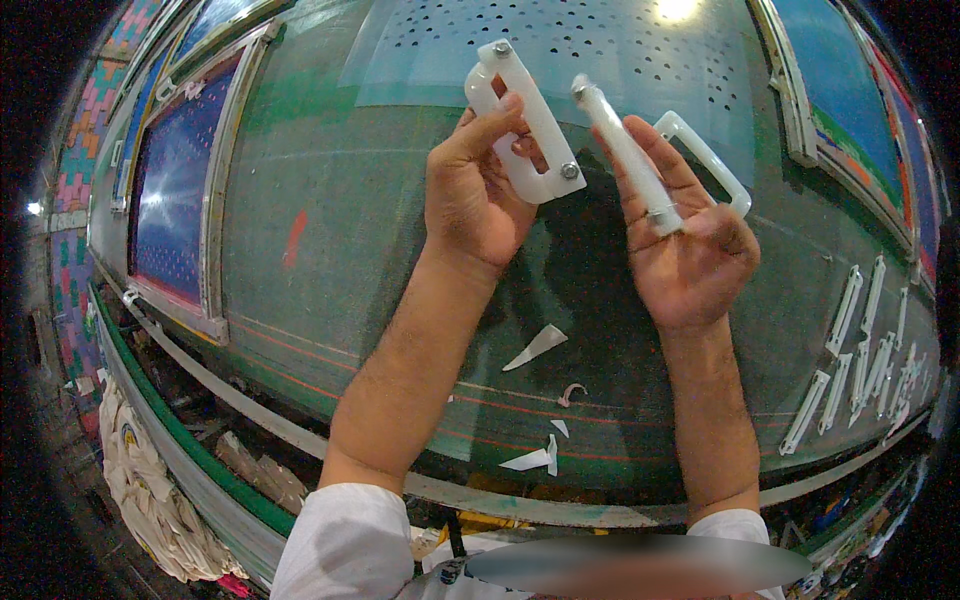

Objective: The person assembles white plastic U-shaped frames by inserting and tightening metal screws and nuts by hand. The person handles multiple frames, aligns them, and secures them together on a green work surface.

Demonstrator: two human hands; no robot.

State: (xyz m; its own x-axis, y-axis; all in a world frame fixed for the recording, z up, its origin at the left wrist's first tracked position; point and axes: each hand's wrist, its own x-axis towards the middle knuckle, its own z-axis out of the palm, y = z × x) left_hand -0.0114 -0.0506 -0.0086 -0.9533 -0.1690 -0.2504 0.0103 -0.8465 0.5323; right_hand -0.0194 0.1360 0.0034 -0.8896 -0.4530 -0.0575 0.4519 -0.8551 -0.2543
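Head view: a white bracket (540, 122) is gripped by the left hand (478, 195), a white bar (628, 160) and white loop (711, 159) by the right hand (690, 258); with slackened grip, the bar could be dropped.

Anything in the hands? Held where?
Left hand: white bolted handle, by its middle, thumb at the opening. Right hand: white bar and white loop, by their near ends; whether joined, can't tell.

Looks to be a workshop, probably for screen printing, judging by a pale-framed blue panel (185, 190) at left, a second framed panel (862, 95) at upper right, a color-streaked green worktable (330, 220) across the center, and heaped cream cloth (150, 490) at lower left.
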